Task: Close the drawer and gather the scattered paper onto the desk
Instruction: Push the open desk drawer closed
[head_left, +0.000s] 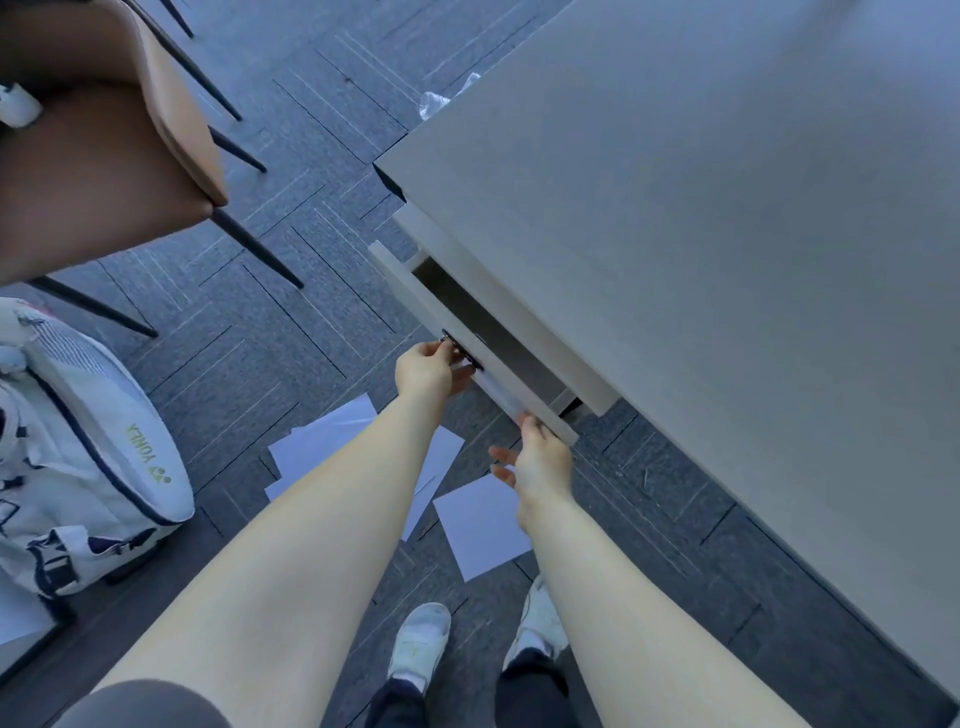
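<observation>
Drawer (470, 338) standing part open, front running near-right to far-left. Left hand (427, 370) pinching its knob (457, 348), seemingly; right hand (540, 462) spread, fingertips touching the near end. Paper (480, 525) lying on floor beneath both arms.

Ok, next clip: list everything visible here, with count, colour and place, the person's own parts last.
pale grey wooden desk: one, right side of view.
pale grey drawer: one, partly open under the desk edge.
small metal drawer handle: one, on the drawer front.
white paper sheets: several, scattered on the floor, partly hidden by the arms.
tan chair with black legs: one, upper left.
white sports bag with dark trim: one, on the floor at left.
clear crumpled plastic: one, on the floor beyond the desk.
dark grey carpet tiles: floor.
white shoes: two, bottom centre.
left hand: grip on the handle.
right hand: fingers on the drawer front's end.
</observation>
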